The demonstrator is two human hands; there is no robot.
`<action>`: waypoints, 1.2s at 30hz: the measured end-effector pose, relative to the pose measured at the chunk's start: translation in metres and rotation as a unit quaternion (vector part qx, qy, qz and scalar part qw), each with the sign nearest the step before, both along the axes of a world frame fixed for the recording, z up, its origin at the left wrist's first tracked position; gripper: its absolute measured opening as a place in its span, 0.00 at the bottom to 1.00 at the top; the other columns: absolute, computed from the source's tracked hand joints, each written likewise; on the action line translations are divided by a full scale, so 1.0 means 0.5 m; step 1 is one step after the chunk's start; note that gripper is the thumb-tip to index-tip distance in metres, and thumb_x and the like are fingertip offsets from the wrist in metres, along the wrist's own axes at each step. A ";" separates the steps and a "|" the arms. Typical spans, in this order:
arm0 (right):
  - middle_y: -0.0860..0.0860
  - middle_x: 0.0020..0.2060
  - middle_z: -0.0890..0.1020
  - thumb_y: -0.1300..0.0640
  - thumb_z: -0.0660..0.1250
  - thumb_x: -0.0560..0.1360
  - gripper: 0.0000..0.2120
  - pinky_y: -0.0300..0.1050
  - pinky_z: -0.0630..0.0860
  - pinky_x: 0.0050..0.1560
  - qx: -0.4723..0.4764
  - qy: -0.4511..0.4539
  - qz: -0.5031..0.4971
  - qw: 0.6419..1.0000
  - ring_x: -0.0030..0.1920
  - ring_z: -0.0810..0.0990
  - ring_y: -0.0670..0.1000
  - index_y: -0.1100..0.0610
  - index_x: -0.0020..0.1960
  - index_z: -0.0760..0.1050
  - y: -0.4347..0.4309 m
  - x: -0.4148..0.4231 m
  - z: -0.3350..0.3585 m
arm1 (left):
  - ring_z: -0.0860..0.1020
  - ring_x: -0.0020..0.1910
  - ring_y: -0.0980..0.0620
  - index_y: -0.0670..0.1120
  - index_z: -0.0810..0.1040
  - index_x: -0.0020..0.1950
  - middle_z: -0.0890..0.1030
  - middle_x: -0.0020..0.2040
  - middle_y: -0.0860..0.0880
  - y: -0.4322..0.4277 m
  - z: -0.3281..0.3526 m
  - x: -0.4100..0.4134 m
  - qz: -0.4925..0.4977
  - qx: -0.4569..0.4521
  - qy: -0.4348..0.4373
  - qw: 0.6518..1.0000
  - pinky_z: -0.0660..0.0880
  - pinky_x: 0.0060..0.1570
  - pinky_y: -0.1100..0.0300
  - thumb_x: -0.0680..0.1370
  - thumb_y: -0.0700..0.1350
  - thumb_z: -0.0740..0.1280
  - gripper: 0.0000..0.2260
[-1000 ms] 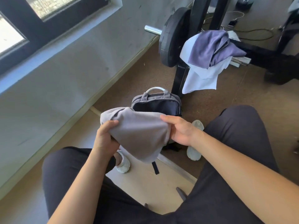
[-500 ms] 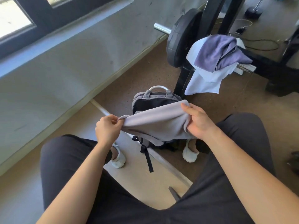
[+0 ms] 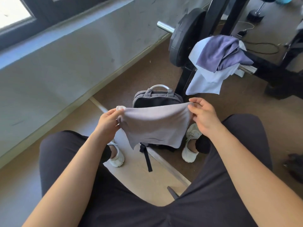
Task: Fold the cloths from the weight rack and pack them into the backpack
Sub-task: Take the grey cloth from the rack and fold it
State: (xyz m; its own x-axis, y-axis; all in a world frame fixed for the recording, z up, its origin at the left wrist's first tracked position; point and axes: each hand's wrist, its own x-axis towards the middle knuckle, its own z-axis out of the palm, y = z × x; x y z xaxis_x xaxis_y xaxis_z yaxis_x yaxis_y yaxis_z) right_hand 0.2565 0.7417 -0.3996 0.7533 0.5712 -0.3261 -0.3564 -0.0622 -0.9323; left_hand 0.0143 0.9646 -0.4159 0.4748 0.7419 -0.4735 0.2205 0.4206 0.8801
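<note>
Currently the left hand (image 3: 109, 122) pinches the upper left corner of a grey cloth (image 3: 155, 126), with its fingers and thumb closed on the bunched edge. The cloth spans across to the right with its top edge nearly level. The rest hangs between the person's knees, the lower hem uneven. Behind the cloth, and partly hidden by it, a grey backpack (image 3: 157, 98) stands upright on the floor with its pale handle on top and one dark strap trailing toward the person. The right hand (image 3: 204, 117) pinches the cloth's upper right corner between thumb and fingertips. Farther right and beyond, a purple cloth (image 3: 218, 53) lies heaped over a pale cloth (image 3: 205, 82). Both are draped on the weight rack (image 3: 268, 72), just beside a black weight plate (image 3: 185, 38).
</note>
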 end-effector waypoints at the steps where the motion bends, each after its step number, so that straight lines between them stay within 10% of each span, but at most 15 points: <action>1: 0.46 0.39 0.82 0.69 0.64 0.80 0.12 0.43 0.73 0.46 0.012 0.003 -0.006 1.000 0.41 0.79 0.45 0.53 0.50 0.78 0.001 0.000 0.000 | 0.76 0.39 0.49 0.45 0.84 0.48 0.80 0.38 0.48 0.001 -0.005 -0.002 -0.008 0.020 0.005 1.000 0.75 0.43 0.56 0.80 0.44 0.71 0.03; 9: 0.47 0.42 0.84 0.67 0.65 0.80 0.12 0.48 0.73 0.48 -0.081 -0.083 -0.022 0.993 0.46 0.78 0.48 0.51 0.47 0.81 -0.004 0.015 -0.018 | 0.81 0.45 0.43 0.47 0.86 0.46 0.84 0.39 0.46 0.004 -0.026 -0.013 -0.032 0.294 0.279 0.913 0.76 0.46 0.53 0.80 0.50 0.68 0.10; 15: 0.53 0.52 0.83 0.68 0.62 0.80 0.11 0.44 0.75 0.53 -0.225 -0.241 -0.004 0.944 0.53 0.80 0.51 0.56 0.51 0.81 -0.001 0.071 -0.025 | 0.80 0.37 0.50 0.49 0.82 0.59 0.80 0.41 0.48 0.001 -0.008 0.008 -0.049 0.082 0.031 0.995 0.83 0.42 0.57 0.84 0.41 0.65 0.08; 23: 0.53 0.57 0.73 0.67 0.61 0.80 0.15 0.49 0.77 0.51 -0.363 -0.177 0.140 0.904 0.56 0.73 0.55 0.53 0.61 0.78 0.000 0.144 -0.019 | 0.85 0.49 0.48 0.44 0.79 0.68 0.84 0.55 0.44 -0.005 0.037 0.045 -0.155 -0.066 -0.137 0.976 0.82 0.54 0.54 0.84 0.38 0.63 0.13; 36: 0.58 0.53 0.77 0.66 0.70 0.77 0.14 0.44 0.76 0.39 -0.287 -0.161 0.170 0.929 0.46 0.77 0.52 0.52 0.58 0.80 -0.010 0.167 -0.002 | 0.81 0.31 0.53 0.47 0.85 0.50 0.83 0.41 0.43 0.029 0.049 0.047 -0.151 0.116 0.077 0.979 0.82 0.34 0.60 0.80 0.35 0.69 0.08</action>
State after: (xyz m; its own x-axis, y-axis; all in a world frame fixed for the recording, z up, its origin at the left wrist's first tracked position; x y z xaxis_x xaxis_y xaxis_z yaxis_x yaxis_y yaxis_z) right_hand 0.3398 0.7364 -0.4005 0.6720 0.5958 -0.4399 0.0666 -0.6402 -0.7653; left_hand 0.0381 0.9790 -0.3913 0.6243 0.6755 -0.3924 0.4419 0.1088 0.8904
